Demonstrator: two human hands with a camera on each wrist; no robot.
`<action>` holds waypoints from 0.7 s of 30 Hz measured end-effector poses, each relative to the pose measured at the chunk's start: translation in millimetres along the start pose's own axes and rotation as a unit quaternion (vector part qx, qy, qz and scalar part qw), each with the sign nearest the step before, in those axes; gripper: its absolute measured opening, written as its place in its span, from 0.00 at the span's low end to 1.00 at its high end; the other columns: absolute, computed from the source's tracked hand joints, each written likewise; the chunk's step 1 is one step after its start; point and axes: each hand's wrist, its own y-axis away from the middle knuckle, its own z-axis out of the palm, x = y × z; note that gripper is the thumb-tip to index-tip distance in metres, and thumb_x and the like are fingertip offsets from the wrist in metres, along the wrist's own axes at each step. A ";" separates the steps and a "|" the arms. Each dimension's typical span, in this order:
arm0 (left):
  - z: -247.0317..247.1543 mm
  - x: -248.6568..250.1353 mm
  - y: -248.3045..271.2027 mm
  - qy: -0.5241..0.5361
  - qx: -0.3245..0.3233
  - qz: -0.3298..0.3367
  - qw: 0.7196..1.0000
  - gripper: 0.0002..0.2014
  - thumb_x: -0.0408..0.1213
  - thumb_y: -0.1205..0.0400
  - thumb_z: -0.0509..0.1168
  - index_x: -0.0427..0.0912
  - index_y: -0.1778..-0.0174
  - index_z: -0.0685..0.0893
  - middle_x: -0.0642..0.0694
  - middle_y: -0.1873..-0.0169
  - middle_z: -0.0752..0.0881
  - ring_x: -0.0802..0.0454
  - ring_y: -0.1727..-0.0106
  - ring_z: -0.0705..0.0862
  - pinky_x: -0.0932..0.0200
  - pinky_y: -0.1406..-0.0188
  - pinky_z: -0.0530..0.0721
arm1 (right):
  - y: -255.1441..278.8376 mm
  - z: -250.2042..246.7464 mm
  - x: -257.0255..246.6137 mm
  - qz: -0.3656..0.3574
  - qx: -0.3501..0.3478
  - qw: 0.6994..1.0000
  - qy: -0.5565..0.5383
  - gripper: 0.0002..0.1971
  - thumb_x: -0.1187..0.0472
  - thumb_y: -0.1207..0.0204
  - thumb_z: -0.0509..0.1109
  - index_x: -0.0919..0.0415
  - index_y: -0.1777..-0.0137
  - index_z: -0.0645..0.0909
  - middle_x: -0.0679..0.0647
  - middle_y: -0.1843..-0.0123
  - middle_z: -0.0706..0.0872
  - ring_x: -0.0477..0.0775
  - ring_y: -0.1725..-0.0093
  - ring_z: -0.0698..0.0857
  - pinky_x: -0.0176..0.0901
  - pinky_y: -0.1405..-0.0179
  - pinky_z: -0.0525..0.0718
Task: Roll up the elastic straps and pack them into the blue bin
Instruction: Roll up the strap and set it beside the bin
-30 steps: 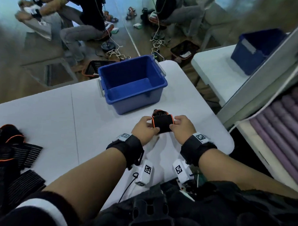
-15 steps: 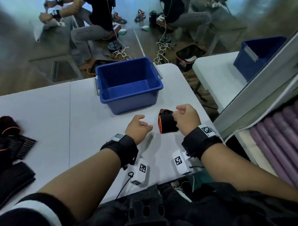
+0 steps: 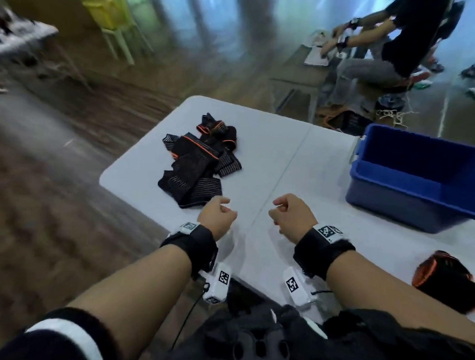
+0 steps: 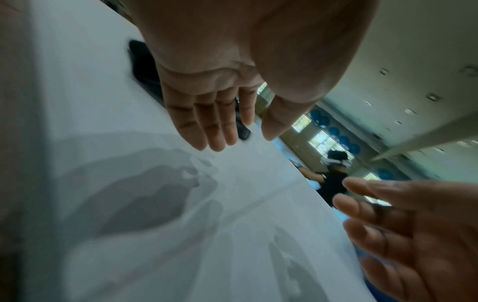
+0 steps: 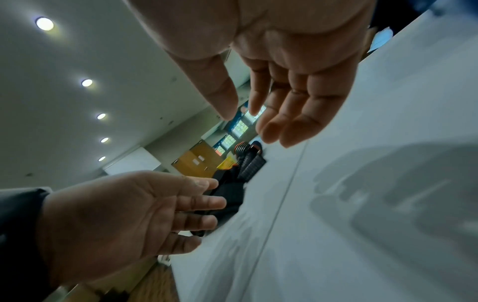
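Note:
A pile of loose black elastic straps with orange trim (image 3: 199, 162) lies on the white table (image 3: 286, 160), left of centre. The blue bin (image 3: 409, 203) stands at the right; what shows of its inside holds nothing. One rolled strap (image 3: 444, 281) lies on the table near the front edge, beside my right forearm. My left hand (image 3: 218, 214) hovers just in front of the pile, fingers relaxed and holding nothing. My right hand (image 3: 289, 214) hovers beside it, also holding nothing. The wrist views show my left hand (image 4: 207, 122) and my right hand (image 5: 271, 114) with loose fingers, and the pile (image 5: 248, 163) beyond them.
The table's left corner and front edge are close to my left hand. Beyond the table, a seated person (image 3: 400, 45) works at the back right, with cables and shoes on the floor. A yellow-green chair (image 3: 115, 16) stands at the back left.
The rolled strap, held by both hands and then by the right alone, now lies on the table at the right. Both hands are free and have moved left toward the pile. The view swung left.

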 end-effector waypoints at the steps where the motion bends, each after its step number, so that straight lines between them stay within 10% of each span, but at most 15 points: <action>1: -16.5 -10.6 0.3 0.003 0.021 -0.014 1.000 0.23 0.45 0.27 0.69 0.46 0.36 0.79 0.47 0.53 0.87 0.43 0.54 0.88 0.47 0.49 0.88 | -2.6 13.3 -5.7 -0.009 -0.021 1.000 0.010 0.08 0.56 0.26 0.70 0.48 0.49 0.77 0.51 0.55 0.85 0.57 0.53 0.88 0.53 0.53 0.88; 7: -82.3 -49.5 -20.0 -0.024 0.122 -0.041 0.991 0.15 0.38 0.20 0.68 0.44 0.37 0.81 0.50 0.57 0.86 0.47 0.56 0.86 0.54 0.51 0.84 | -17.2 68.5 -31.4 -0.050 -0.076 0.992 0.086 0.09 0.56 0.24 0.69 0.51 0.45 0.78 0.50 0.55 0.86 0.55 0.54 0.88 0.44 0.55 0.83; 17: -132.8 -55.3 -82.2 -0.119 0.102 0.073 0.985 0.21 0.41 0.20 0.70 0.47 0.30 0.81 0.45 0.31 0.75 0.48 0.36 0.82 0.60 0.33 0.74 | -55.1 120.0 -65.6 -0.043 -0.045 0.989 0.137 0.05 0.58 0.23 0.71 0.51 0.50 0.78 0.53 0.54 0.88 0.55 0.54 0.88 0.43 0.59 0.81; 21: -146.1 -60.7 -99.2 -0.124 0.077 0.087 0.985 0.11 0.42 0.21 0.71 0.51 0.43 0.88 0.52 0.47 0.88 0.51 0.43 0.86 0.61 0.41 0.79 | -73.8 135.9 -82.5 -0.037 -0.024 0.989 0.142 0.05 0.59 0.23 0.71 0.53 0.50 0.79 0.53 0.57 0.87 0.53 0.59 0.86 0.39 0.64 0.79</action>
